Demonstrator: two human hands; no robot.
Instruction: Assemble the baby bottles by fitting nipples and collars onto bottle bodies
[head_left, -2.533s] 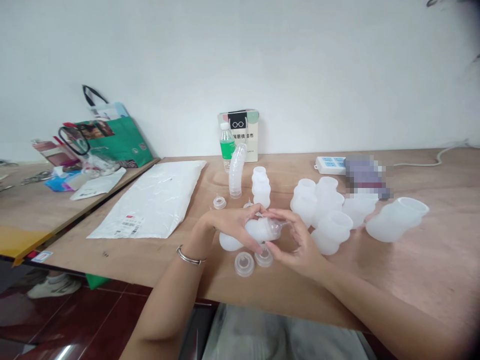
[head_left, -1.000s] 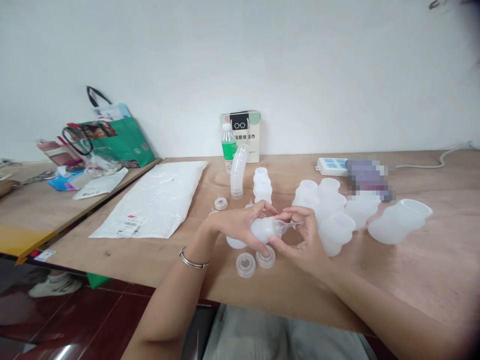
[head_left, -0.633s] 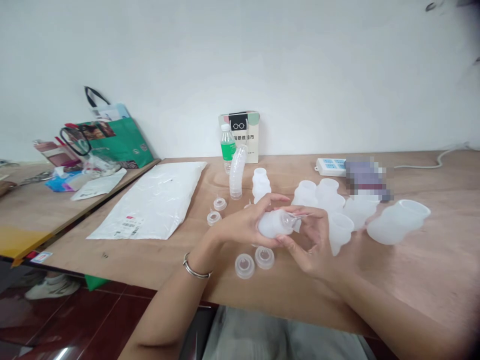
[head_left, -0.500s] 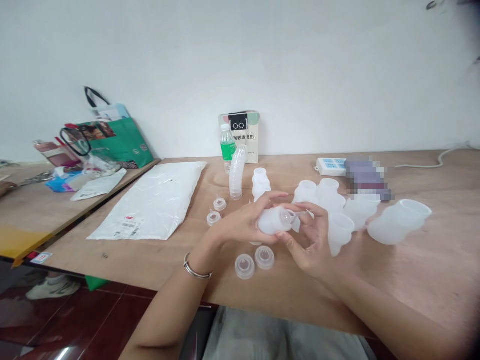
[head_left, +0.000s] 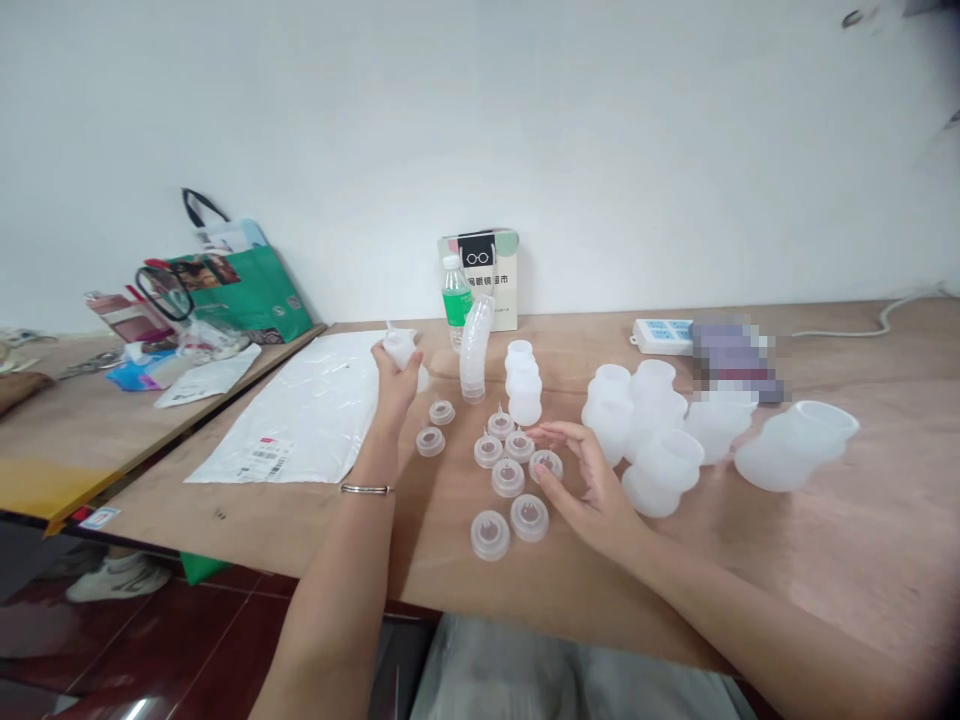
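My left hand point(head_left: 395, 385) is wrapped round a small frosted white bottle point(head_left: 400, 346) with a pointed clear cap, held upright over the right side of the white plastic mailing bag point(head_left: 300, 400). Low over the table is my right hand point(head_left: 592, 490), thumb and fingers apart around a clear ring-shaped cap point(head_left: 546, 464). The thumb tip overlaps that cap; I see no firm grip on it. Several similar clear caps point(head_left: 508, 477) lie just left of my right hand. Several frosted white wavy bottles point(head_left: 664, 475) without caps stand beyond and right of it.
A stack of clear cups point(head_left: 475, 350) leans behind the caps, near a green-labelled water bottle point(head_left: 455, 305) and a paper bag point(head_left: 504, 290). At the back right are a power strip point(head_left: 661, 336) and a cable. A green bag point(head_left: 262, 295) sits on the left table.
My left hand has carried the capped bottle left and away, over the mailing bag. My right hand has let go of the bottle and lowered to the loose caps.
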